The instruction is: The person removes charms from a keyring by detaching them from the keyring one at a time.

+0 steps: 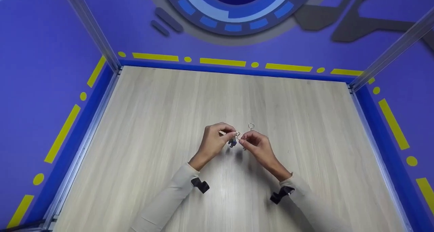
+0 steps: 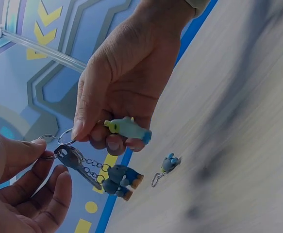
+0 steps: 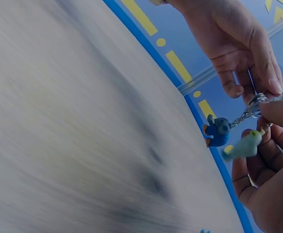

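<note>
Nearby, a blue keychain (image 2: 169,163) on the table (image 1: 162,117), left grip (image 1: 213,138) and right grip (image 1: 259,144) clamped on rings (image 2: 59,138)

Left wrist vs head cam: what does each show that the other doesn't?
Only left wrist, recognisably: a key by the left hand, a pale green charm at the right hand, and the body of a loose blue charm lying on the wood-grain tabletop.

Only head: the left sleeve, and black mounts at both wrists.

Both: the two hands, metal rings pinched there, hanging blue-grey charms (tiny in head), the tabletop, and blue walls with yellow marks.
</note>
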The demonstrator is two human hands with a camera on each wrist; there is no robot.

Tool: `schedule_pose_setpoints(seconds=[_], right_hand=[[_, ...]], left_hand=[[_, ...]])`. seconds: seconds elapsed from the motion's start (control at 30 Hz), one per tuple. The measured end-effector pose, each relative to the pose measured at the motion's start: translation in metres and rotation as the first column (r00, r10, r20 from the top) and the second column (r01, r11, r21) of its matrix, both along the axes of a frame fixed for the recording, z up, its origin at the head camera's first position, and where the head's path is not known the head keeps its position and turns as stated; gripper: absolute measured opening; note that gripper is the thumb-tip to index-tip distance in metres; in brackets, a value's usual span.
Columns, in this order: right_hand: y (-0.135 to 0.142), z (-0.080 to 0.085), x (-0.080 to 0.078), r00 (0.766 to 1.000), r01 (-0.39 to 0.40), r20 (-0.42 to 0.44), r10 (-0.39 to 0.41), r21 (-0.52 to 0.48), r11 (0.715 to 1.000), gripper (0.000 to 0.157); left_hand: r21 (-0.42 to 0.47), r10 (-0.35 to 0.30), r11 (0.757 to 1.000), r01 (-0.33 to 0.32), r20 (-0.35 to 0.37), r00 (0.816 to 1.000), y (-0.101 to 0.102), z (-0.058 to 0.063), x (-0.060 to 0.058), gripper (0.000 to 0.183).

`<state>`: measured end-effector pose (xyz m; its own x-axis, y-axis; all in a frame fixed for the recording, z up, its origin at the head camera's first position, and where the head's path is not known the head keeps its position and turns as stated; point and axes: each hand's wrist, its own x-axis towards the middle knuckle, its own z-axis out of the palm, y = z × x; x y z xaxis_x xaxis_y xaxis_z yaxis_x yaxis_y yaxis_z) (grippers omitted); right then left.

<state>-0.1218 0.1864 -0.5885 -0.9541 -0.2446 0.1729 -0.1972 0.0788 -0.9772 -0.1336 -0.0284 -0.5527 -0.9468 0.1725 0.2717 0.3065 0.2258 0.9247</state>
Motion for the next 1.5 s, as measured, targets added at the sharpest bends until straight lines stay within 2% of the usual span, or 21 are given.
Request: schedule_pose_setpoints(seconds=[0.2, 0.43, 0.63, 0.87, 0.97, 1.07, 1.17, 1.33, 1.4, 1.5], right_hand=[[-0.001, 0.004, 0.001, 0.996, 0.064, -0.056, -0.067, -0.057, 0.996, 0.009], [-0.003, 0.007, 0.003, 0.976, 0.119, -0.185, -0.114, 0.018, 0.993, 0.006], [-0.003, 0.007, 0.002, 0.959, 0.155, -0.25, -0.133, 0.07, 0.985, 0.009], [-0.005, 0.003, -0.003, 0.921, 0.22, -0.357, -0.157, 0.145, 0.965, 0.01], [-0.004, 0.0, -0.005, 0.9, 0.234, -0.408, -0.152, 0.157, 0.959, 0.011], [-0.003, -0.002, -0.006, 0.89, 0.238, -0.433, -0.145, 0.169, 0.956, 0.014], [0.0, -0.002, -0.005, 0.9, 0.234, -0.413, -0.142, 0.182, 0.955, 0.013], [0.002, 0.003, -0.002, 0.959, 0.157, -0.252, -0.129, 0.097, 0.983, 0.002], [0.003, 0.006, -0.001, 0.976, 0.126, -0.184, -0.118, 0.033, 0.991, 0.007], [0.002, 0.009, 0.001, 0.985, 0.108, -0.134, -0.108, -0.01, 0.994, 0.008]], left_hand=[[0.0, 0.013, 1.0, -0.013, 0.003, 1.0, 0.001, -0.001, 0.0, 0.007], [-0.033, 0.04, 0.999, -0.039, 0.014, 0.999, 0.003, -0.001, -0.001, 0.008], [-0.082, 0.04, 0.996, -0.038, 0.019, 0.999, 0.004, -0.001, -0.002, 0.007], [-0.055, 0.035, 0.998, -0.034, 0.004, 0.999, 0.004, -0.004, -0.003, 0.008], [-0.031, 0.034, 0.999, -0.034, 0.005, 0.999, 0.004, -0.007, -0.003, 0.009], [-0.007, 0.027, 1.0, -0.027, 0.023, 0.999, 0.004, -0.009, -0.002, 0.009], [0.055, -0.003, 0.999, 0.0, 0.068, 0.998, 0.004, -0.01, -0.002, 0.008], [0.216, -0.059, 0.976, 0.019, 0.179, 0.982, 0.005, -0.014, -0.001, 0.006], [0.242, -0.069, 0.97, 0.017, 0.207, 0.976, 0.005, -0.017, 0.0, 0.004], [0.226, -0.081, 0.974, 0.03, 0.22, 0.972, 0.005, -0.021, 0.002, 0.003]])
